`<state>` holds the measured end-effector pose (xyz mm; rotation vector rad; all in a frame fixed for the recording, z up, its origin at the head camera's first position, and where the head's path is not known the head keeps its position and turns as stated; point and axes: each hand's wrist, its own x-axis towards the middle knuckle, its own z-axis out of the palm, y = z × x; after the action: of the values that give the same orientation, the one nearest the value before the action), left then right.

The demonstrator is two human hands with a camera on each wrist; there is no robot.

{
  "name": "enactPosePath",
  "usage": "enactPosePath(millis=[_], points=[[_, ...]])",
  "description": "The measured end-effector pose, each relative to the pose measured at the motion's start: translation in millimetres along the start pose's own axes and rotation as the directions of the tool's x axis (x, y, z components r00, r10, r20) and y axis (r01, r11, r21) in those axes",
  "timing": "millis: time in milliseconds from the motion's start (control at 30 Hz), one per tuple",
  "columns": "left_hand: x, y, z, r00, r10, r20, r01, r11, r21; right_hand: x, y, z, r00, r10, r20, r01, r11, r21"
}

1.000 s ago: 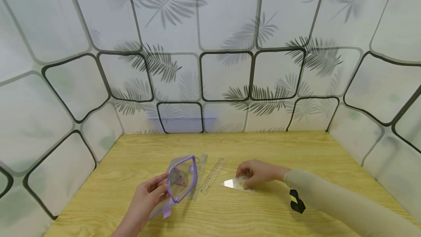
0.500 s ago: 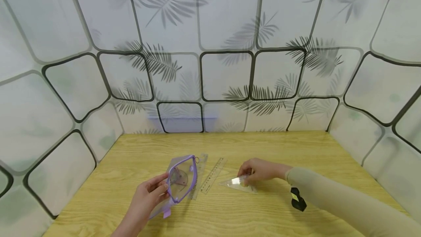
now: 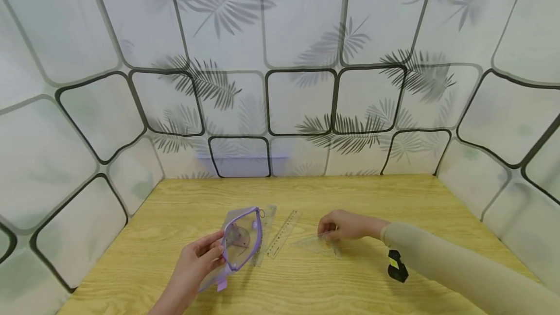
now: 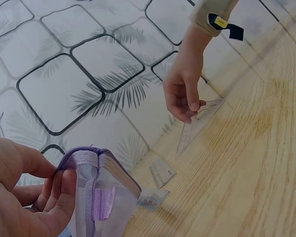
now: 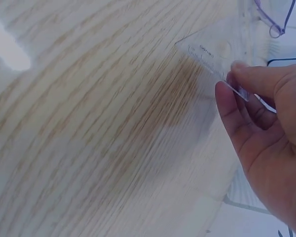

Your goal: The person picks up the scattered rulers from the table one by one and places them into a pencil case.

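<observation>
On the left, my left hand [image 3: 194, 261] pinches the side of a clear zip pouch [image 3: 261, 230] with purple edging, its mouth spread apart. A protractor [image 3: 238, 239] shows through the pouch, apparently inside it. My right hand [image 3: 343, 225] pinches one edge of a clear triangular set square [image 5: 217, 47] between thumb and fingers. In the left wrist view, the set square [image 4: 200, 128] hangs tilted from those fingers, at or just above the table. Between the hands lies a clear straight ruler [image 3: 282, 235]. A second clear ruler [image 3: 269, 222] lies partly behind the pouch.
The wood-grain table [image 3: 385, 198] runs back to a patterned cloth wall [image 3: 302, 101], which also closes both sides. A black strap with a yellow label [image 3: 395, 264] hangs from the right sleeve [image 3: 437, 256].
My right hand has shifted slightly right, and the set square has changed tilt, so its bright glare is gone. The left hand and pouch have stayed in place.
</observation>
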<state>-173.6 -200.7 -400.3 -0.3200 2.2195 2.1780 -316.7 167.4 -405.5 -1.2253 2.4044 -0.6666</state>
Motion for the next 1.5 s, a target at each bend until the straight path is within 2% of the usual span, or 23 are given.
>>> enactPosePath(millis=[500,1100,1500], points=[[-2.3,-0.8,-0.4,1.0,0.008,0.008,-0.008,1.0,-0.003,-2.6,-12.7,6.7,0.991,0.105,-0.088,-0.094,0.988,0.122],[-1.7,-0.6,-0.6,1.0,0.006,0.008,-0.006,1.0,-0.007,-5.0,-26.9,3.8,0.992,0.106,-0.069,-0.093,0.981,0.172],[-1.4,-0.4,0.1,1.0,0.012,0.002,-0.012,1.0,-0.001,0.2,-32.6,5.1,0.979,0.148,-0.139,-0.113,0.966,0.234]])
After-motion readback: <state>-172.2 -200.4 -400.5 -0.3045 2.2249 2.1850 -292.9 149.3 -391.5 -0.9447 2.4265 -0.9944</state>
